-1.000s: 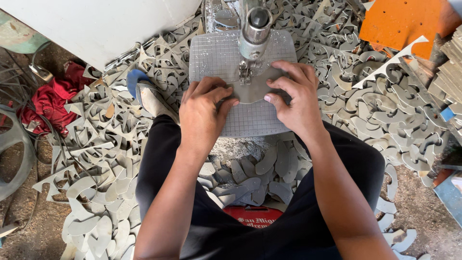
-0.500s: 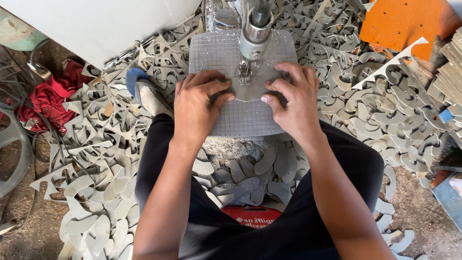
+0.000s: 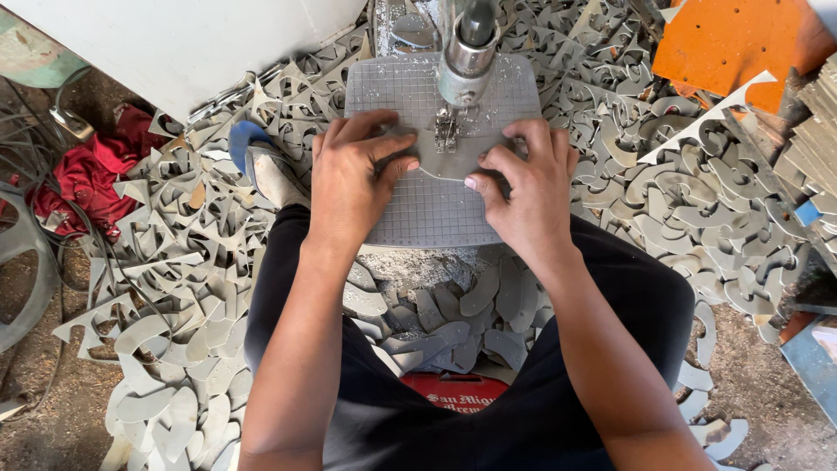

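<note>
An orange panel (image 3: 732, 44) is lying at the upper right. The left hand (image 3: 353, 179) and right hand (image 3: 523, 187), fingers curled, are both pressing a thin grey sheet (image 3: 449, 161) flat on the gridded saw plate (image 3: 427, 209), beneath the blade (image 3: 446, 131).

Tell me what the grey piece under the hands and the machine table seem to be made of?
The piece looks like thin, matte grey board, perhaps fibreboard or plastic; flat offcuts of it litter the floor. The table looks like dull metal with a scored grid, dusted with grey powder.
</note>
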A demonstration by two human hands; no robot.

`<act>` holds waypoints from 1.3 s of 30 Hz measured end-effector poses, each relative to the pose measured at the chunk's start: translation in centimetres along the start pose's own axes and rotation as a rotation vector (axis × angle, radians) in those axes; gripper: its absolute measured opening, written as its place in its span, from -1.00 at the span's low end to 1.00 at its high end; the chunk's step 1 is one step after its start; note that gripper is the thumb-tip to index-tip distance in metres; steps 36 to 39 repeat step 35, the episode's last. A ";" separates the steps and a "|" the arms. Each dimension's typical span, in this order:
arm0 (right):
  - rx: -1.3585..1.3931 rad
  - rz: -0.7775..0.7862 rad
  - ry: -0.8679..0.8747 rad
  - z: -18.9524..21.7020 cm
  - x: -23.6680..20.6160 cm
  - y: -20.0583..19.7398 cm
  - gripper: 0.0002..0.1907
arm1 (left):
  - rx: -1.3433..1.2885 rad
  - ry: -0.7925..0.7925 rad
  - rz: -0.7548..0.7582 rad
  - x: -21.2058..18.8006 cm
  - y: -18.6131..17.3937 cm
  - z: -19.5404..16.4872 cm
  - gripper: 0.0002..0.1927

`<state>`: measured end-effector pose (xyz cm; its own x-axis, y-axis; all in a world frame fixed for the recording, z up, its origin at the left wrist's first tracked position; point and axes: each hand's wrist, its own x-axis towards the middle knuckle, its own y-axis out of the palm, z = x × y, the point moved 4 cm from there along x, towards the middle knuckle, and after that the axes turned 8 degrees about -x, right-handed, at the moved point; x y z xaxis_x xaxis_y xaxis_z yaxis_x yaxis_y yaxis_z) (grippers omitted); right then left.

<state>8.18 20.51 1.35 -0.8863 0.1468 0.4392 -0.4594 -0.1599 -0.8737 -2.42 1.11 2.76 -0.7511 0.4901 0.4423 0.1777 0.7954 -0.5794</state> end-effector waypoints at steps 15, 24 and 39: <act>-0.004 -0.024 0.034 0.8 0.0 -0.1 -0.72 | 0.378 -0.071 0.030 -2.7 4.7 -2.7 -0.27; 0.202 0.057 -0.091 -1.7 -0.4 -1.8 -0.58 | 0.327 -0.073 0.039 -2.0 4.8 -2.0 -0.23; 0.210 0.040 -0.028 -1.7 -0.9 -1.1 -0.48 | 0.294 -0.058 0.100 -1.3 4.5 -1.1 -0.21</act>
